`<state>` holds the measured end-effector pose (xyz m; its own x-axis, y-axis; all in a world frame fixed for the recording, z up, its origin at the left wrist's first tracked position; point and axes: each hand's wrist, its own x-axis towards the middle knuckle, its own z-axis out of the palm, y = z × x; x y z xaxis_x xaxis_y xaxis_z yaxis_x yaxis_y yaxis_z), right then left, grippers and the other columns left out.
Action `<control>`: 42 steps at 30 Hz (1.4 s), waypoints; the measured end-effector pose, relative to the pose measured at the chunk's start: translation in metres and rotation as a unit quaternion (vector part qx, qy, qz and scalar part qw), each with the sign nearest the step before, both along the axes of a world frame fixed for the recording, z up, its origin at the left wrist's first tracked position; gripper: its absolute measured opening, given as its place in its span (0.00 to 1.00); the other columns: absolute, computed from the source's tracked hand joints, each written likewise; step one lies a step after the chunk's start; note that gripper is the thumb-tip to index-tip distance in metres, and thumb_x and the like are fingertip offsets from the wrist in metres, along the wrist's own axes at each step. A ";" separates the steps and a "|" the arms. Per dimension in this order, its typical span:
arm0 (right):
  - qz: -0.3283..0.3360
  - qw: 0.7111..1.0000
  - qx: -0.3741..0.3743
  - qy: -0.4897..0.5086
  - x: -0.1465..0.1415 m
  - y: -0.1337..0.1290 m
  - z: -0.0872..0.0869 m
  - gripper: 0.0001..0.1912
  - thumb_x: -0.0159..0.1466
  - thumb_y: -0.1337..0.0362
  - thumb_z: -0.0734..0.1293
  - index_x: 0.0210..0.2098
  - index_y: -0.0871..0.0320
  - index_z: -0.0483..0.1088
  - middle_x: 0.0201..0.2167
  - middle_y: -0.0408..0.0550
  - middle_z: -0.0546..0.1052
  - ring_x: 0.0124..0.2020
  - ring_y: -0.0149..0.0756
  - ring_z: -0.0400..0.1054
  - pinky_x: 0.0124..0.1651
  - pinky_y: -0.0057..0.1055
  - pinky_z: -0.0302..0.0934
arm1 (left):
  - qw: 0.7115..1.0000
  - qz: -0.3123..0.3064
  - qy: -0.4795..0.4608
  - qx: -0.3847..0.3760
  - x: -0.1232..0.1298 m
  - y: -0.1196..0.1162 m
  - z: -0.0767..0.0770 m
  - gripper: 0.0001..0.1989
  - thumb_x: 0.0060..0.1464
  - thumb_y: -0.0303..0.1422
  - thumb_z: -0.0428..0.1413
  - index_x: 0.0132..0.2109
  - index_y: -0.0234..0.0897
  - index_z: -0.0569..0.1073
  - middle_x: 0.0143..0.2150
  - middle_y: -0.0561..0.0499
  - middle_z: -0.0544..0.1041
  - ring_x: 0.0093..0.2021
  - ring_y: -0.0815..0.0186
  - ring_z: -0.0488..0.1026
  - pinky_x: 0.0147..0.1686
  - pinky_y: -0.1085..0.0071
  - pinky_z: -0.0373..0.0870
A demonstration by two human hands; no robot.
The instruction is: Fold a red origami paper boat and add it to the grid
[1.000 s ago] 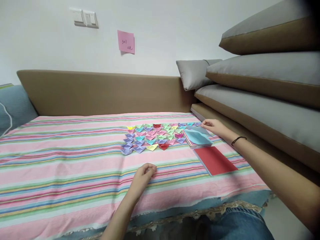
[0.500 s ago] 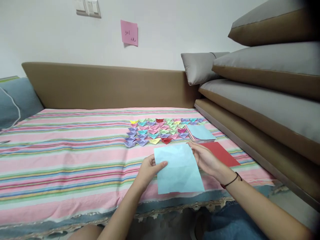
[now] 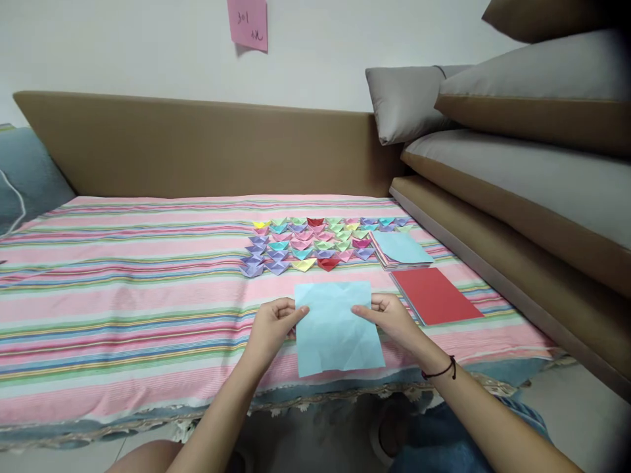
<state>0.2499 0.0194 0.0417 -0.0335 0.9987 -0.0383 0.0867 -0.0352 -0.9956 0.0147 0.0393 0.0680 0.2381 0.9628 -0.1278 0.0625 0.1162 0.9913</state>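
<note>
A light blue sheet of paper, nearly square and slightly creased, is held up in front of me above the cloth's near edge. My left hand pinches its left edge, thumb on the near face and fingers behind. On the opposite edge my right hand grips in the same way, with a dark cord bracelet on the wrist. Beyond the sheet, several folded paper boats in many colours stand in rows. Right of them lie a stack of paper topped with light blue and a red-topped stack.
A striped cloth covers the surface, its lace border hanging at the near edge. Brown and grey cushions are piled along the right side. A brown backrest runs along the wall, below a pink note.
My right hand has moved from the sheet's top right corner down to its right edge, thumb now in front. The sheet has shifted slightly left, and my view has tilted downward.
</note>
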 end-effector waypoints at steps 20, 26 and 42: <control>0.038 0.958 0.273 -0.081 0.009 -0.020 0.009 0.12 0.63 0.65 0.61 0.35 0.47 0.77 0.42 0.46 0.78 0.47 0.43 0.69 0.50 0.44 0.63 | 0.970 0.041 0.082 0.223 -0.015 -0.020 -0.004 0.07 0.49 0.27 0.55 0.31 0.37 0.78 0.32 0.49 0.79 0.35 0.62 0.75 0.32 0.70 0.70; 0.098 0.878 0.406 -0.234 0.017 -0.018 -0.001 0.17 0.62 0.74 0.60 0.35 0.48 0.77 0.46 0.45 0.76 0.55 0.44 0.61 0.52 0.48 0.61 | 0.873 -0.099 0.222 0.422 -0.028 -0.022 -0.018 0.14 0.54 0.21 0.48 0.39 0.40 0.75 0.42 0.48 0.78 0.43 0.64 0.74 0.40 0.69 0.71; -0.023 0.922 0.248 -0.296 0.006 -0.015 -0.042 0.14 0.60 0.61 0.67 0.19 0.56 0.70 0.34 0.49 0.74 0.40 0.43 0.67 0.42 0.41 0.62 | 0.881 0.032 0.337 0.332 -0.016 -0.018 -0.056 0.12 0.54 0.34 0.55 0.24 0.37 0.70 0.35 0.49 0.74 0.40 0.62 0.67 0.41 0.63 0.63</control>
